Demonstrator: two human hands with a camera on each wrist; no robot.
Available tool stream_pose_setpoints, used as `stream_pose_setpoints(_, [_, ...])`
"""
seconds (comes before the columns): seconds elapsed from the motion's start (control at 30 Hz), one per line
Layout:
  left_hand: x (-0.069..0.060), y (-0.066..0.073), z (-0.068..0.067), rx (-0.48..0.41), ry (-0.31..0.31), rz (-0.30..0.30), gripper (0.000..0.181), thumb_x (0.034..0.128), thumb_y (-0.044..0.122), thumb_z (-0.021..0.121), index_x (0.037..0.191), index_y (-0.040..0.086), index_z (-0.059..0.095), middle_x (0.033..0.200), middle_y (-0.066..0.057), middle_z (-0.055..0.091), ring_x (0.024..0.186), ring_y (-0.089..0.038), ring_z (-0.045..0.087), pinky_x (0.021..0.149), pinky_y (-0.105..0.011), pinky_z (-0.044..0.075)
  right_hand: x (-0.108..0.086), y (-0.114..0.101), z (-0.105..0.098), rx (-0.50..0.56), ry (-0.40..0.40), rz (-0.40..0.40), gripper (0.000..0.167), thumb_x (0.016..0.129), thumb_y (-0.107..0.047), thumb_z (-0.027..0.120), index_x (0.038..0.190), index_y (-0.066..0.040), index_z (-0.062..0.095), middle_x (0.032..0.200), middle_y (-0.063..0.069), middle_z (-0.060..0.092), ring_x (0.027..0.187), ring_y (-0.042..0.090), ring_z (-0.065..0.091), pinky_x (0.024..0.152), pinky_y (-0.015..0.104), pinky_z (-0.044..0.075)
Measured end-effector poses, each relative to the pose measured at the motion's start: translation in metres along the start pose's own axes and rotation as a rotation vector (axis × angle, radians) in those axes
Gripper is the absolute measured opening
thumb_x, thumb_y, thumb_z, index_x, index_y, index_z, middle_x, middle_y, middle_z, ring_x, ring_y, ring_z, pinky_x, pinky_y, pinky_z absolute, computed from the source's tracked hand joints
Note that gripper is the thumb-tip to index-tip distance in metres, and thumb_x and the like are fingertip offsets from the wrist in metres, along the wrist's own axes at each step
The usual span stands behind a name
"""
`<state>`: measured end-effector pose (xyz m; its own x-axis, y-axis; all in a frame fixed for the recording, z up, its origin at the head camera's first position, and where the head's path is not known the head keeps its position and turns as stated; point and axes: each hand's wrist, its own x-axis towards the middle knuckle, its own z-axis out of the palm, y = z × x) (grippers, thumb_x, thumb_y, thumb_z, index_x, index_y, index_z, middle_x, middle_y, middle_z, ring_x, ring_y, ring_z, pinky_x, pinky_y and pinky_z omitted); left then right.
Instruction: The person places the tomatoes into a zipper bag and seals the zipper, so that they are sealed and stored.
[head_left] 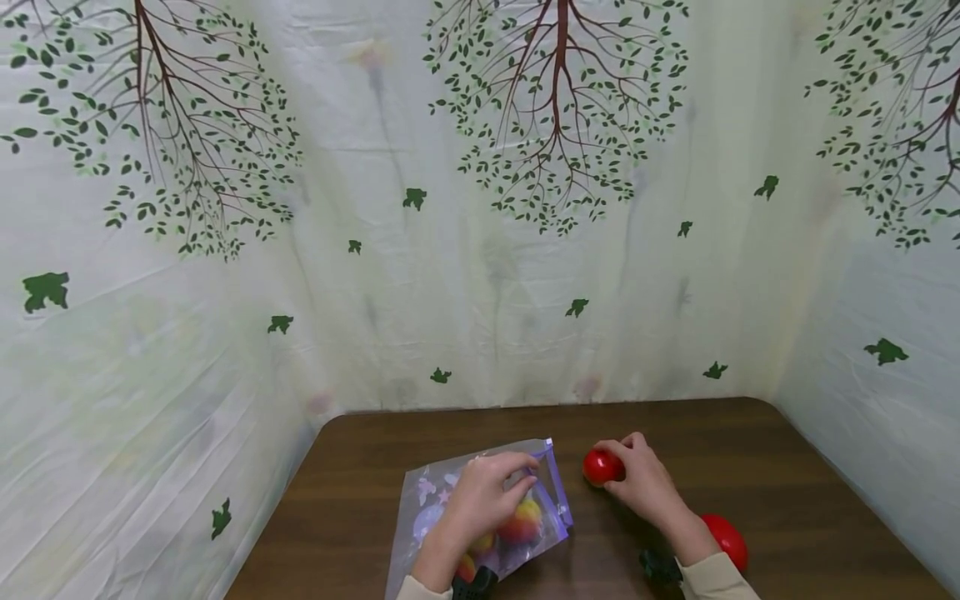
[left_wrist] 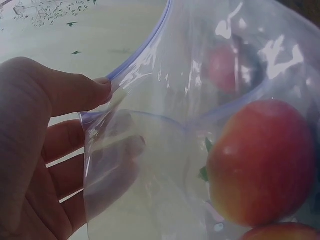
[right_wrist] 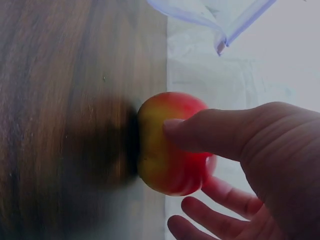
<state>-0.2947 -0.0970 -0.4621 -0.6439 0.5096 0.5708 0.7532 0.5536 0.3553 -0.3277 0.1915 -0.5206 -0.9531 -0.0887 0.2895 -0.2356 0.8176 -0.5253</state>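
Print in pale lilac and pink, too blurred to read, marks a clear plastic bag with a purple zip edge on the dark brown wood-grain table. The left hand pinches the bag's mouth; red-and-yellow round fruits lie inside. Just right of the mouth, the right hand grips a glossy red-and-yellow apple-shaped fruit between thumb and fingers. By that wrist sits a red round object, partly hidden.

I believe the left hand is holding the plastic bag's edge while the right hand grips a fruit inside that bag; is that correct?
Not quite: the gripped fruit is outside the plastic bag, as the head view shows. The left hand does hold the bag's edge, and the right hand grips the fruit.
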Motion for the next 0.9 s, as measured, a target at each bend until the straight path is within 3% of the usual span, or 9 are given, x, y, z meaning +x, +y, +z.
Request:
stream_pose_setpoints(0.2, [-0.001, 0.000, 0.001, -0.003, 0.005, 0.006, 0.012, 0.0935, 0.020, 0.074, 0.105, 0.024, 0.074, 0.102, 0.010, 0.074, 0.088, 0.002, 0.065, 0.073, -0.023, 0.053, -0.001, 0.001, -0.004, -0.013, -0.003, 0.028, 0.061, 0.068, -0.009, 0.093, 0.123, -0.021, 0.070, 0.104, 0.009, 0.047, 0.087, 0.027, 0.055, 0.078, 0.049, 0.053])
stream_pose_setpoints(0.47, [-0.001, 0.000, 0.003, -0.002, 0.000, 0.008, 0.011, 0.0952, 0.024, 0.072, 0.106, 0.024, 0.074, 0.102, 0.009, 0.075, 0.088, 0.002, 0.066, 0.073, -0.024, 0.053, -0.003, 0.008, -0.009, -0.035, -0.031, 0.017, 0.061, 0.067, -0.011, 0.094, 0.122, -0.020, 0.070, 0.116, 0.005, 0.061, 0.101, 0.029, 0.061, 0.084, 0.054, 0.053])
stream_pose_setpoints(0.9, [0.001, -0.003, 0.001, 0.020, 0.002, 0.028, 0.012, 0.0931, 0.021, 0.074, 0.105, 0.024, 0.074, 0.101, 0.011, 0.074, 0.089, -0.001, 0.067, 0.076, -0.026, 0.054, 0.000, 0.004, -0.009, -0.038, -0.031, 0.025, 0.059, 0.066, -0.014, 0.094, 0.120, -0.019, 0.070, 0.107, 0.001, 0.065, 0.095, 0.024, 0.062, 0.080, 0.051, 0.054])
